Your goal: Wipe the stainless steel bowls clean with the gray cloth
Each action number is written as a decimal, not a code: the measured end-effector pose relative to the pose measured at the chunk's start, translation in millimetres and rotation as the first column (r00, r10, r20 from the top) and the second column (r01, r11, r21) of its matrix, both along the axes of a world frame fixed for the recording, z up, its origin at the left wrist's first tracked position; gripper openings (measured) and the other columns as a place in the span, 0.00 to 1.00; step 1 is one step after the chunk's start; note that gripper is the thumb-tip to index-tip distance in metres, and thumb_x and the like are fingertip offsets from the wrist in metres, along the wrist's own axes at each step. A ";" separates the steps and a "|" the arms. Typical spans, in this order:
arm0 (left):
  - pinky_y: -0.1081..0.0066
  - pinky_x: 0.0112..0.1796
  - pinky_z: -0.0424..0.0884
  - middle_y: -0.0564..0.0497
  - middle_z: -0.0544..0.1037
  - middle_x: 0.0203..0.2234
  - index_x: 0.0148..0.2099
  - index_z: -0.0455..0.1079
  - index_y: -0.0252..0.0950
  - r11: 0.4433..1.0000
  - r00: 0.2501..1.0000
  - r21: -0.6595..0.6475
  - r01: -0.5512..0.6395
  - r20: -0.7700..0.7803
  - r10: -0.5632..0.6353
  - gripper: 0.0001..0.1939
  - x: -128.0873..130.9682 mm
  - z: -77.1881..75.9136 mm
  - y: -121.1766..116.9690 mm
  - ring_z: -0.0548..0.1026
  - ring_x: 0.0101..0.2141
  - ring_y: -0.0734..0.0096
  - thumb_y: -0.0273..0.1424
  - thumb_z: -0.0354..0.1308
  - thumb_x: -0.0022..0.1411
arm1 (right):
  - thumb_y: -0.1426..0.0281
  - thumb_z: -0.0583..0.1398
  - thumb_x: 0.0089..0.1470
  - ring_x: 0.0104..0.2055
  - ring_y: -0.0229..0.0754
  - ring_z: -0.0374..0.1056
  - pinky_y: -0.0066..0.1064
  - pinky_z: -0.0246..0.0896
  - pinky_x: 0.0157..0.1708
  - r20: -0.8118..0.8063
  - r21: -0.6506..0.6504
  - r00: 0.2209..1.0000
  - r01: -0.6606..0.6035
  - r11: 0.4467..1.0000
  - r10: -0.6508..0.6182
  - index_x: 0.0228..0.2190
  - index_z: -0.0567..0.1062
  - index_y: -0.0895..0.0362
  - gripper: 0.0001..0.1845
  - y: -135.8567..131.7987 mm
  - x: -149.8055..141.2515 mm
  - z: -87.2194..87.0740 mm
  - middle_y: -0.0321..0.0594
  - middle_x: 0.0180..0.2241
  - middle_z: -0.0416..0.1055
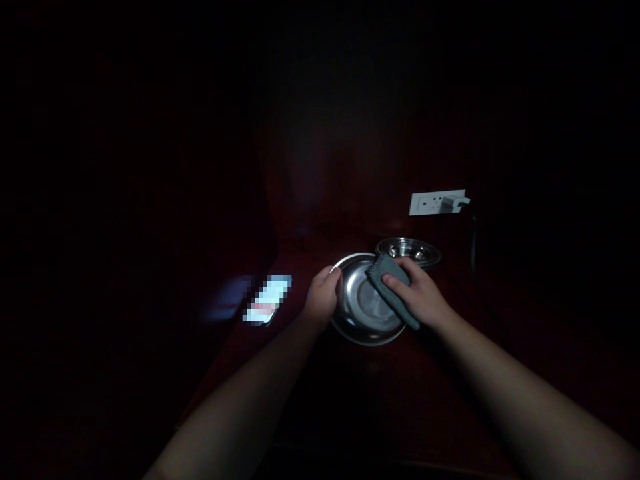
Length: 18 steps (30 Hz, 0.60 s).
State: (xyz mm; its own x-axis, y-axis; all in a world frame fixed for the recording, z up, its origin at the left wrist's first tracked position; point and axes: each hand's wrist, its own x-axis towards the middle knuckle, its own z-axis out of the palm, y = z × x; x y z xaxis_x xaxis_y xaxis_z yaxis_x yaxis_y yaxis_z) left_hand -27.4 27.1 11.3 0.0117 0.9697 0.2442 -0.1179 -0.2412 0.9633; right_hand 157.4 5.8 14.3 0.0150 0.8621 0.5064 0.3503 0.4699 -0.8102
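Observation:
A shiny metal bowl (367, 303) is tilted so that its inside faces me. My left hand (323, 297) is closed on its left rim, the thumb over the edge and the other fingers hidden behind it. In my right hand (420, 293) is a folded grey-green cloth (387, 280), gripped between thumb and fingers. The cloth lies over the right part of the bowl's rim and inner wall. Just behind the bowl stands another metal dish (410, 250), partly covered by my right hand and the cloth.
A lit phone (267, 300), its screen blurred out, lies on the dark red surface (350, 400) to the left. On the back wall is a white socket plate (425, 203) with a plug (455, 200) in it. A cable (473, 247) hangs below. Deep shadow hides the surroundings.

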 end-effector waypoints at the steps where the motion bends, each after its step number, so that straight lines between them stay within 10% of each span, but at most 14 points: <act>1: 0.74 0.31 0.60 0.54 0.69 0.23 0.28 0.66 0.34 1.000 1.000 -0.002 0.002 -0.002 -0.002 0.11 0.0 -0.3 0.4 0.65 0.27 0.75 0.36 0.51 0.56 | 0.57 0.60 0.46 0.36 0.45 0.67 0.36 0.63 0.37 -0.001 0.001 1.000 -0.001 1.000 0.001 0.37 0.68 0.55 0.18 0.0 0.0 0.1 0.39 0.34 0.70; 18: 0.73 0.31 0.62 0.53 0.72 0.24 0.29 0.68 0.34 0.999 0.999 -0.029 0.043 -0.018 -0.044 0.12 -1.6 -2.3 2.3 0.68 0.27 0.74 0.38 0.52 0.55 | 0.57 0.60 0.47 0.36 0.44 0.66 0.36 0.63 0.37 0.024 -0.002 0.998 -0.060 0.998 0.060 0.38 0.69 0.54 0.18 0.0 1.1 0.8 0.39 0.34 0.70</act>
